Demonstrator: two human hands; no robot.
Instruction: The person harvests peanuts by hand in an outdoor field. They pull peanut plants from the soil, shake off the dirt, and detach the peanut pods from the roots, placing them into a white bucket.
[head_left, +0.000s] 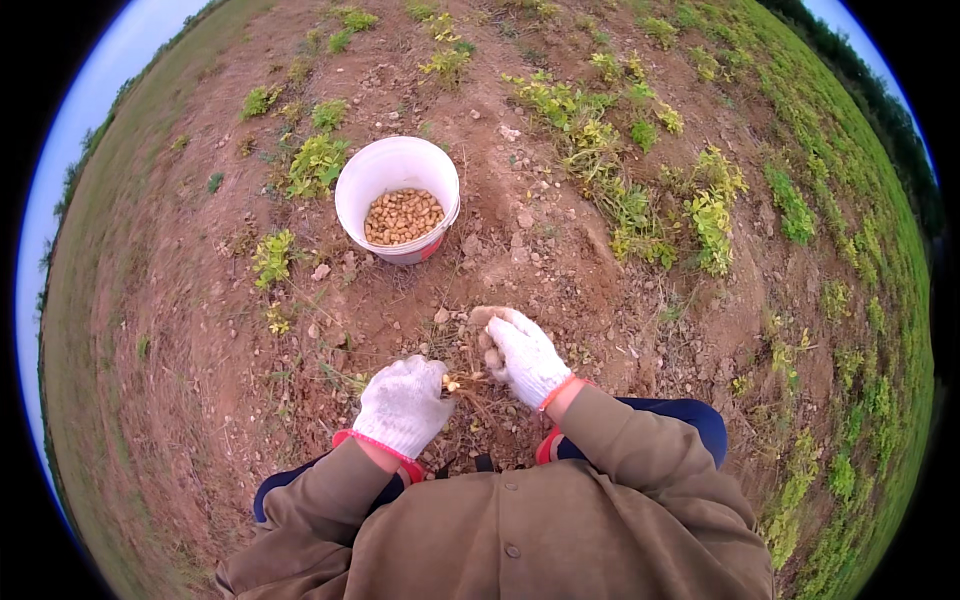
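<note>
My left hand (405, 405), in a soiled white knit glove, is closed around a peanut plant. A few pale peanut pods (450, 383) and thin brown roots (474, 391) stick out from the thumb side of that fist. Just to the right is my right hand (525, 360), gloved the same way, with its fingers curled and their tips brown with soil. Whether anything lies inside those fingers is hidden. Beyond both hands stands a white plastic bucket (405, 166), and unshelled peanuts (403, 217) cover its bottom.
Reddish, stony soil (540, 270) surrounds the bucket. Pulled, yellowing plants (626, 210) lie in a heap to the right, and a small leafy plant (271, 259) grows at the left. My knees and red shoes (547, 447) are close below my hands.
</note>
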